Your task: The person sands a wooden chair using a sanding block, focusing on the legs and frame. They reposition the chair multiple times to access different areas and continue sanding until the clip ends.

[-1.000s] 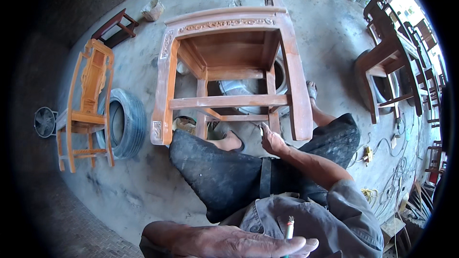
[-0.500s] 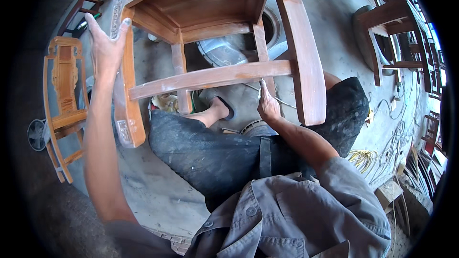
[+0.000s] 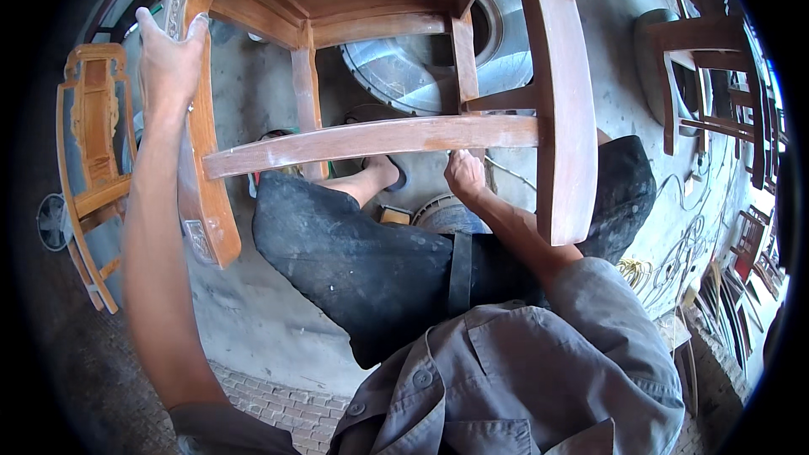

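A reddish-brown wooden chair frame (image 3: pixel 379 138) with carved trim is tipped in front of me, its legs and stretchers toward my lap and its hollow underside showing. My left hand (image 3: pixel 168 66) grips the frame's left leg near the carved corner, thumb on the inner side and fingers largely hidden behind the wood. Below the near stretcher, my right hand (image 3: pixel 466 175) is closed, knuckles up, close to the end of a far leg. What its curled fingers hold, if anything, is hidden. Whitish dust marks the wood and my left fingertips.
Beyond the frame lies a large round grey metal piece (image 3: pixel 396 72). An orange-brown chair (image 3: pixel 97 122) and a fan (image 3: pixel 55 221) stand at left. Dark wooden chair frames (image 3: pixel 704 34) are stacked at right, with cables (image 3: pixel 691 244) on the floor. A round object (image 3: pixel 451 212) sits between my legs.
The chair frame has shifted slightly, its right leg coming nearer and lower. My left hand moved left with it. My right hand's raised finger has curled in, and the hand moved slightly left.
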`<action>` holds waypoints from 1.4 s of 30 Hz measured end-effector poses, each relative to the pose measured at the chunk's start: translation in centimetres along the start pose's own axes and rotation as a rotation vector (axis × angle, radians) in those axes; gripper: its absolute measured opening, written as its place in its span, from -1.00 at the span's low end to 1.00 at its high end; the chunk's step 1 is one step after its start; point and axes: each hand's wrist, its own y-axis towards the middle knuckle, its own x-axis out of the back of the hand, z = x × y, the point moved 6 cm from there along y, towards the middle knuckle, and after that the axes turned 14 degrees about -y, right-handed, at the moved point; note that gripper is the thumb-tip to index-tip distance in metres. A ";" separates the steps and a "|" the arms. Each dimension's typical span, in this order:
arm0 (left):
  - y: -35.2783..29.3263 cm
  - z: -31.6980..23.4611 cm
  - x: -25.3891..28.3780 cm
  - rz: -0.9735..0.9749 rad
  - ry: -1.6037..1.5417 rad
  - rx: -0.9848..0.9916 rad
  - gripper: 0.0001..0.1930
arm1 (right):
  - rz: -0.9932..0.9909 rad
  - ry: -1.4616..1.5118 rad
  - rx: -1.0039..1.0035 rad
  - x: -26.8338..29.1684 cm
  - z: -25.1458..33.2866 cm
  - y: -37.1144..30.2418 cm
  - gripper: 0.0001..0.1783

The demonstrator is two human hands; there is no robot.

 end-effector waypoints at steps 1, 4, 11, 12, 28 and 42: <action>0.3 0.0 0.1 -0.025 -0.034 -0.040 0.00 | 0.004 0.015 -0.010 0.1 0.2 0.3 -0.70; 0.3 0.2 -0.1 -0.042 -0.077 -0.080 -0.01 | 0.038 0.071 -0.041 0.9 0.4 0.0 -0.71; 0.8 1.1 -0.4 0.001 -0.020 -0.028 0.02 | 0.048 0.020 0.029 -0.3 -0.2 2.0 -0.72; 0.9 1.0 -0.4 0.013 -0.016 -0.028 0.02 | 0.037 0.009 0.021 -0.5 -0.5 1.9 -0.70; 0.7 0.6 -0.4 -0.056 -0.042 -0.089 0.03 | -0.183 0.131 0.147 2.3 0.3 -1.7 -0.53; 0.7 1.8 -0.8 -0.068 -0.072 -0.087 0.04 | 0.149 -0.238 0.445 0.1 3.5 3.7 -0.69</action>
